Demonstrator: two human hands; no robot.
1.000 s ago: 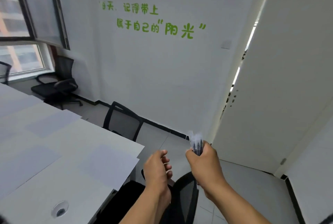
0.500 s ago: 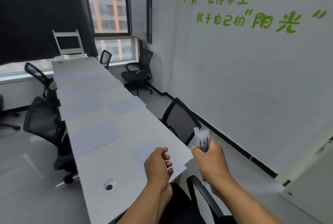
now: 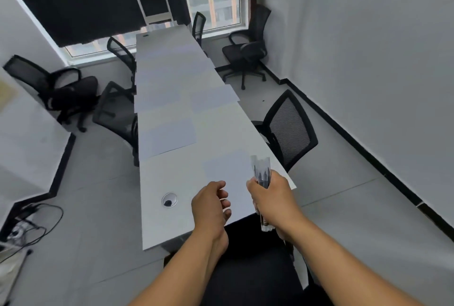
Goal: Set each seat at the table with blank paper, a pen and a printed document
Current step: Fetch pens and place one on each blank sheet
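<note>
Right hand fingers clamped round a bundle of pens, held upright over the near right corner of the desk. Left hand fingers loosely curled, holding nothing, just left of the pens. Blank sheets laid along the desk beyond. Black chairs beside the desk.

View swings left fm door to whole table, hands now over near end, window ahead.
</note>
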